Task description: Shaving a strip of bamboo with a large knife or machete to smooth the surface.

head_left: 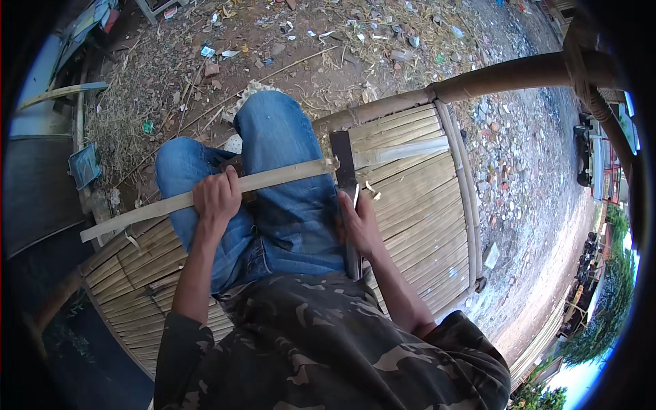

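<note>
A person seated on a slatted bamboo seat (pixel 424 205) holds a long pale strip (pixel 283 175) across both thighs of a pair of blue jeans (pixel 280 137); the strip serves as the reference for all positions. Its long axis runs from side to side, the left end slightly nearer the body than the right. The left hand (pixel 217 198) lies on the strip, left of its middle, with the fingers curled closed around it. The right hand (pixel 359 222) sits just on the body side of the strip's right end, its fingers wrapped around a long dark blade (pixel 343 150), the thumb laid along it; the exact closure of the hidden fingertips cannot be told. The blade stands nearly square to the strip and meets or nearly meets its ragged right end, contact being unclear. From the right fingers, this end lies ahead and a little to the left; the right hand is clearly the nearer to it. Beyond the blade, a whiter band (pixel 403 152) lines up with the strip, though whether the two are one piece cannot be judged. Curled shavings (pixel 372 191) lie to the right of the strip's end.
</note>
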A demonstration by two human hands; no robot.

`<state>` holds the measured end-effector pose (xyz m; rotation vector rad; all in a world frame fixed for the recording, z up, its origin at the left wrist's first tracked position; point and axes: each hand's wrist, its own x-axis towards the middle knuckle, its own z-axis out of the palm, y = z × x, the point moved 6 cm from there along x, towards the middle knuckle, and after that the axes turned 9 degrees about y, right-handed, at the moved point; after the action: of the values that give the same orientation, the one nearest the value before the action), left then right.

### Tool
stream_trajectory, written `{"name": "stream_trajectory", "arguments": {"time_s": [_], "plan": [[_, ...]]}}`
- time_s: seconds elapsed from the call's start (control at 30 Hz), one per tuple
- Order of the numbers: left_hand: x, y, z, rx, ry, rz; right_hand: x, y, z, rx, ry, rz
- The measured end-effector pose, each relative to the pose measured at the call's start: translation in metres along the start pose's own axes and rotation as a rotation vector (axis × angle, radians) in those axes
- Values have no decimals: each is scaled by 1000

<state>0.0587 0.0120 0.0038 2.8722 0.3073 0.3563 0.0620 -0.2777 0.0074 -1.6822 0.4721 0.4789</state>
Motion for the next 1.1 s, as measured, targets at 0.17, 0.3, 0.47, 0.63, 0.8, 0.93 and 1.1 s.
{"name": "stream_trajectory", "arguments": {"time_s": [0.17, 0.3, 0.47, 0.63, 0.8, 0.93, 1.1], "plan": [[10, -1, -6, -29, 16, -7, -3, -54, -36, 511, 281, -99], [18, 4, -2, 23, -10, -12, -1, -8, 28, 53, -133, 66], [10, 3, -13, -26, -25, -6, 1, -49, -35, 417, 289, -25], [16, 7, -6, 0, 6, -3, -8, -2, 22, 42, -190, 164], [18, 12, -15, -125, 4, -24, 10, -35, -48, 290, 154, 98], [14, -13, -25, -74, -37, -30, 23, -52, -102, 316, 381, 7], [16, 5, -4, -59, -90, -6, 25, -70, -122, 315, 444, -64]]}}
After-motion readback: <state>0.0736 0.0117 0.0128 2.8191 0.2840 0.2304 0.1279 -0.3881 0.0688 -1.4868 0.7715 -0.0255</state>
